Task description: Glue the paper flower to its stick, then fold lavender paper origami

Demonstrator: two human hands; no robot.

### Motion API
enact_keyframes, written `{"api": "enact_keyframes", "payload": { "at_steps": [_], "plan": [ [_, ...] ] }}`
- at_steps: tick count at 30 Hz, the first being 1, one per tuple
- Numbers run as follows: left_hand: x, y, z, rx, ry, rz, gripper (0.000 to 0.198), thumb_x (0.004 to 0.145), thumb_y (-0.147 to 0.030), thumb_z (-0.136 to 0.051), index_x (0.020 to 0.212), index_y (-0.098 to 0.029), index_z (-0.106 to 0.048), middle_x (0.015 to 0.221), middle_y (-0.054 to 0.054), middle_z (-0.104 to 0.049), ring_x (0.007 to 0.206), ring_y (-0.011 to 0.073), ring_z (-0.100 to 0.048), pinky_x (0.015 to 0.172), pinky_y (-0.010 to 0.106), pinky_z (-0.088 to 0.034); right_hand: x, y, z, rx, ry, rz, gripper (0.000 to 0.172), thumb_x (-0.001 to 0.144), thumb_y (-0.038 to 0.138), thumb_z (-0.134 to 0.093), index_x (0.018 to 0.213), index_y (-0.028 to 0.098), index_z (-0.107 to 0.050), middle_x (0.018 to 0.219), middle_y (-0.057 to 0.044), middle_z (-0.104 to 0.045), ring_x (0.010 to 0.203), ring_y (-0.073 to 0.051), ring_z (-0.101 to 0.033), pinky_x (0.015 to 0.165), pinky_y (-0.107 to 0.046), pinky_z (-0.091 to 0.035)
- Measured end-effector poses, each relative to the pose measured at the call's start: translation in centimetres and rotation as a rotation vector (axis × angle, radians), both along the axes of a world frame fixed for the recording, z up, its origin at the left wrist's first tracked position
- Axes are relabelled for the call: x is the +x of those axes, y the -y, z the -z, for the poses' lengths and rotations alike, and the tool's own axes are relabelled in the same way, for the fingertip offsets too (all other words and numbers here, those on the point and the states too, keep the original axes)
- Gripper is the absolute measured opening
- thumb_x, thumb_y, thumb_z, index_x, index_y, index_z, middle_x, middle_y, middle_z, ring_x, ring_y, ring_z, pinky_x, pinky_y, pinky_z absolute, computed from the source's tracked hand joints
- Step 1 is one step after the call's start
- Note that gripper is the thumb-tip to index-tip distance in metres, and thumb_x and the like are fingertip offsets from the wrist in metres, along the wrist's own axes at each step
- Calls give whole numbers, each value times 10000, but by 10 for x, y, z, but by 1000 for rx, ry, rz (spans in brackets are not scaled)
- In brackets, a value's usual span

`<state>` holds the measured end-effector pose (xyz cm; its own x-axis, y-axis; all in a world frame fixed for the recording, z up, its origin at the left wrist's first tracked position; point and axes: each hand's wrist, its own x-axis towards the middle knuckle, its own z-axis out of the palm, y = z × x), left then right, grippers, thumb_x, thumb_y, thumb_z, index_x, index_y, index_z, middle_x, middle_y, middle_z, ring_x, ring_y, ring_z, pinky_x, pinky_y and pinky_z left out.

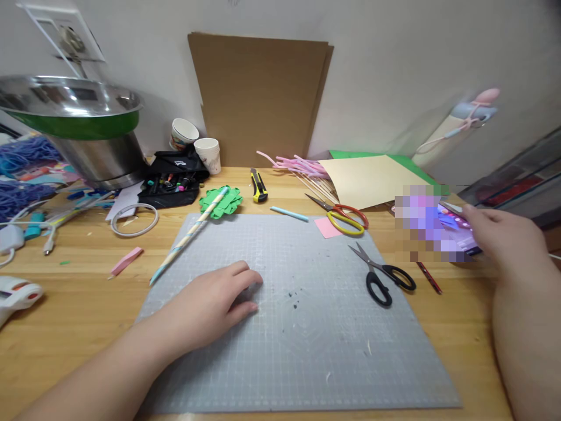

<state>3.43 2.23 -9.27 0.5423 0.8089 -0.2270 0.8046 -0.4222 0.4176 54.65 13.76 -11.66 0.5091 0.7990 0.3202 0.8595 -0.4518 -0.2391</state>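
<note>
My left hand rests on the grey cutting mat, thumb and fingers apart and loosely bent, with nothing in it. At the right, my right hand grips the near edge of a smartphone whose screen is lit; part of the phone is blurred out. Black-handled scissors lie with blades slightly parted on the mat's right side. Beyond my left hand, a striped paper stick leans across the mat corner, its tip over a green folded-paper piece. Dark crumbs dot the mat.
Behind the mat lie a yellow utility knife, red-and-yellow scissors, a pink paper square and cream card. Left are a steel bowl, tape ring and glue gun. A pencil lies right.
</note>
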Motion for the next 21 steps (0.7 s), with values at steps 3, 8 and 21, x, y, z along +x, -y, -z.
{"api": "enact_keyframes", "payload": {
  "at_steps": [3,8,21],
  "plan": [
    [0,0,0,-1,-1,2,192,906,-339,-511,1089,-281,-520,1023,3,-546,867,202,-559,717,324,-414,-3,0,-2,-63,-52,85,587,709,575,-434,963,133,-725,680,-123,-641,640,-269,-557,545,-346,-413],
    [1,-1,1,-1,-3,-1,201,910,-342,-505,1101,-282,-518,1029,3,-542,872,201,-560,719,327,-417,-10,0,-7,-124,-88,131,629,710,586,-429,1027,122,-711,768,-138,-656,689,-276,-558,573,-349,-418],
    [0,-1,-1,-3,14,0,198,900,-331,-513,1088,-273,-536,1024,13,-551,873,208,-562,719,325,-414,-13,-1,-10,-117,-79,122,543,698,593,-471,930,169,-718,672,-102,-605,637,-269,-521,539,-352,-407]
  ]
}}
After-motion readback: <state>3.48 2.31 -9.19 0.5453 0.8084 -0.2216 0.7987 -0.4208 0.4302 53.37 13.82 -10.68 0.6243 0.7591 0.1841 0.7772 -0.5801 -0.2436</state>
